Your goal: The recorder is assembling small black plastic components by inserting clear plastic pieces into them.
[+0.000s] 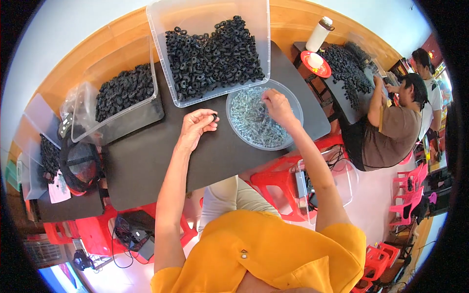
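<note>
Between the thumb and fingers of my left hand (196, 128) is a small black ring-shaped part (214, 116), held above the dark table (215, 161). My right hand (277, 104) reaches over a round clear tray (232, 132) full of small shiny metal pieces (254, 117). Its fingers are pinched together, and whatever they hold is too small to make out. Just beyond both hands, a large clear plastic bin (174, 100) leans toward me, heaped with black ring-shaped parts (215, 63).
Left of the bin stands another clear bin (117, 129) with black parts. Farther left are a black bag (80, 163) and a paper (58, 188). Two people (398, 115) work at a table on the right, near a white bottle (320, 34). Red stools (281, 188) stand below the table.
</note>
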{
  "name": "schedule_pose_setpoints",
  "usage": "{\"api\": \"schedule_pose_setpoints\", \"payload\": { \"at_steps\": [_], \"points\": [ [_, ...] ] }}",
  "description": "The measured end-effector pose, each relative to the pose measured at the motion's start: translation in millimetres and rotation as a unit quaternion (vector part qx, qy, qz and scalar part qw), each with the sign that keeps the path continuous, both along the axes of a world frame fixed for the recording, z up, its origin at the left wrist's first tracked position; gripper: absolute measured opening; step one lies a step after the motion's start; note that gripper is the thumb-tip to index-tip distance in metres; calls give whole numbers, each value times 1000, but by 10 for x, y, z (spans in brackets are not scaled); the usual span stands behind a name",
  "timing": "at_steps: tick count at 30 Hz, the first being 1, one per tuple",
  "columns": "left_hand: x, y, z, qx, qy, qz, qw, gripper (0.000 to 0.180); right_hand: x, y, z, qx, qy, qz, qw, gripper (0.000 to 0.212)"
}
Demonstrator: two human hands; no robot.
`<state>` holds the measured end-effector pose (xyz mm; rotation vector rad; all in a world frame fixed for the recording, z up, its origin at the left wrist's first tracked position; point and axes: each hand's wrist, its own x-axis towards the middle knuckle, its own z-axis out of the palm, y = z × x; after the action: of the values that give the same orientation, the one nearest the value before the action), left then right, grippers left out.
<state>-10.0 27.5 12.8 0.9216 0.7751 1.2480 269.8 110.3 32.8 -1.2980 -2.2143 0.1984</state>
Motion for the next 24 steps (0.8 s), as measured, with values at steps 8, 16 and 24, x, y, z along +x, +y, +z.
{"api": "schedule_pose_setpoints", "payload": {
  "at_steps": [8, 16, 24],
  "points": [
    [-8, 10, -14, -2, -1, -5, 1000, 18, 36, -125, 218, -330, 360, 70, 870, 14],
    [-10, -1, -18, 3, 3, -5, 1000, 19, 91, -100, 97, -299, 315, 25, 900, 9],
    [-2, -5, -5, -2, 5, -4, 1000, 19, 126, -119, 149, -264, 237, -12, 935, 20]
  ]
}}
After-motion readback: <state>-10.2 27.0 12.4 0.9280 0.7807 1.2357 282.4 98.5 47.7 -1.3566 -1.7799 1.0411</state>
